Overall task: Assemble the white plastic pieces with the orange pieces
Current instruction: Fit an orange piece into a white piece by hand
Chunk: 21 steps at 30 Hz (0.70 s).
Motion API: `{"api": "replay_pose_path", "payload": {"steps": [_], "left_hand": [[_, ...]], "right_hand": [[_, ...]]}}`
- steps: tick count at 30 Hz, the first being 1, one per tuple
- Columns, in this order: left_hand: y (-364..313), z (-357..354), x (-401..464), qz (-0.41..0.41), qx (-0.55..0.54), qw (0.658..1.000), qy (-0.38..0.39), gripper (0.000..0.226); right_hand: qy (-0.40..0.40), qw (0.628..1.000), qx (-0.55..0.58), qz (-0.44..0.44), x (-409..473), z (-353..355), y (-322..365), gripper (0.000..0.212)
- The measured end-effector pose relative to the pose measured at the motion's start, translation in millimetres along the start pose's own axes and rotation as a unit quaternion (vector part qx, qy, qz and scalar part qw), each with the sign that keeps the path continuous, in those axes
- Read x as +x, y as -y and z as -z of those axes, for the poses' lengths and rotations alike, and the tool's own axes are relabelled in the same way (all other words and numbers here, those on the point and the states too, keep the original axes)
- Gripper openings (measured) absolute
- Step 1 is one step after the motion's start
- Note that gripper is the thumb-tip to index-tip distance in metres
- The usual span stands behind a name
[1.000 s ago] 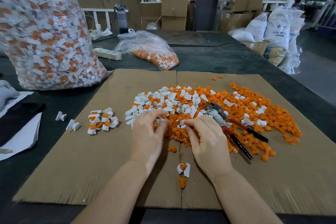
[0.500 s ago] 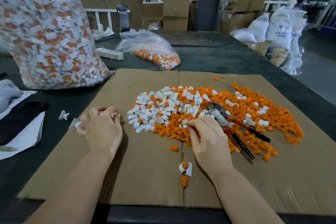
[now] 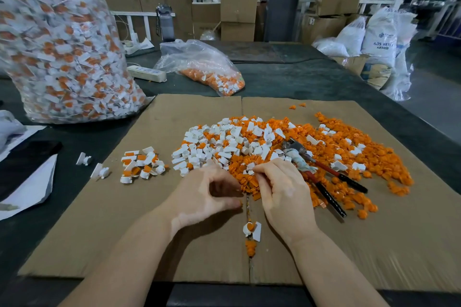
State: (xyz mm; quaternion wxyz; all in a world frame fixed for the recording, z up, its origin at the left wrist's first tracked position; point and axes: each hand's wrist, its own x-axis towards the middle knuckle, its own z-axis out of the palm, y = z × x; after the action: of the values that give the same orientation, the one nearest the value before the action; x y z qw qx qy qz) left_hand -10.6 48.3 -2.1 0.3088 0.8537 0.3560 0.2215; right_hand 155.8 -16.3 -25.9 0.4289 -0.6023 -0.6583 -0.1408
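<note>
The small white plastic pieces (image 3: 224,144), smooth moulded clips with a ring end and a flat tab, lie heaped on the left of the mixed pile; the small orange plastic pieces (image 3: 336,154), chunky and matt, spread to the right. Both heaps rest on the flat brown corrugated cardboard sheet (image 3: 99,219), which covers the dark worktop (image 3: 287,77).

Your right hand (image 3: 284,194) sits at the near edge of the pile, fingers curled, thumb and forefinger pinching a small white piece (image 3: 249,171). Your left hand (image 3: 207,197) is just beside it, fingers and thumb curled towards each other; you cannot tell whether it holds anything.

One joined white-and-orange piece (image 3: 252,230) lies between your wrists on the cardboard fold. A small cluster of assembled white-and-orange pieces (image 3: 142,164) lies left of the pile, well apart from your left hand.

The red-and-black-handled pliers (image 3: 324,177) rest on the orange heap, just right of your right hand. The large clear plastic bag of assembled pieces (image 3: 62,52) stands at far left.
</note>
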Motion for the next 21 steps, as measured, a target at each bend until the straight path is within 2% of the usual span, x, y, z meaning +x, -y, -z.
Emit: {"api": "replay_pose_path", "payload": {"steps": [2,4,10,16,18,21], "left_hand": [[2,-4,1,-0.005,0.033,0.999,0.023,0.013],[3,-7,2,0.002,0.033,0.999,0.004,0.013],[-3,-13,5,0.052,-0.137,0.985,-0.089,0.011],[-16,-20,5,0.064,-0.252,0.96,-0.101,0.017],[-18,-21,6,0.069,-0.263,0.958,-0.096,0.016],[-19,-22,12,0.074,-0.209,0.968,-0.121,0.013]], "right_hand": [[0.001,1.0,0.004,-0.002,0,-1,0,0.009],[-0.001,1.0,0.009,-0.002,0,-1,0,0.01],[0.013,0.999,0.049,0.007,0,3,3,0.017],[0.051,0.997,0.041,0.034,0,5,4,0.024],[0.033,0.999,0.022,0.037,0,3,5,0.024],[-0.008,1.0,0.028,0.007,1,2,3,0.023]]}}
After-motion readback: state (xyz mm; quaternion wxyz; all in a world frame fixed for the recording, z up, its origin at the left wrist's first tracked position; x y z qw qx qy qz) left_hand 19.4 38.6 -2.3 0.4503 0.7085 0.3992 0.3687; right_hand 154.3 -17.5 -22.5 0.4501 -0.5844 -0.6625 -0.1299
